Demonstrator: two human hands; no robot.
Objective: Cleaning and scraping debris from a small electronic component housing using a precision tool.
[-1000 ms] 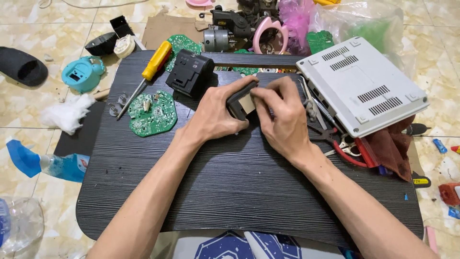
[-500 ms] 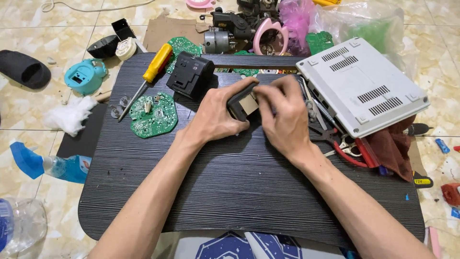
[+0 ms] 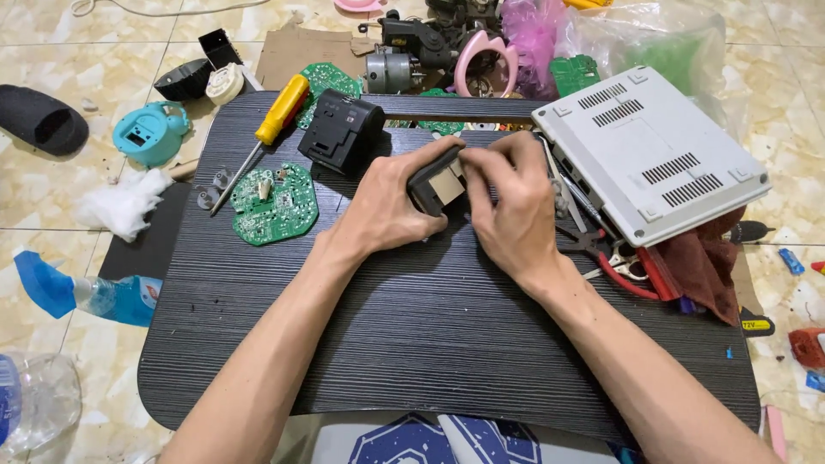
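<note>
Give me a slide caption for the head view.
Both hands grip a small dark block over a black board.

Bare forearms, no sleeves, left grip [image 3: 387,206], right grip [image 3: 516,215]

The scene is brightly and evenly lit by soft light from overhead. Shadows are short and faint: a soft dark band lies on the black ribbed bench [image 3: 412,344] just under the forearms, and a thin one edges the grey-white device case [image 3: 649,150]. The glossy floor tiles [image 3: 60,198] show mild sheen but no harsh glare; the clear plastic bag [image 3: 653,39] at the top catches pale highlights. Focus is sharp across the middle, down to the traces on the green circuit board [image 3: 275,204]. Wide-angle stretching bends the frame edges, and the bottle [image 3: 34,399] at lower left looks slightly soft.
</note>
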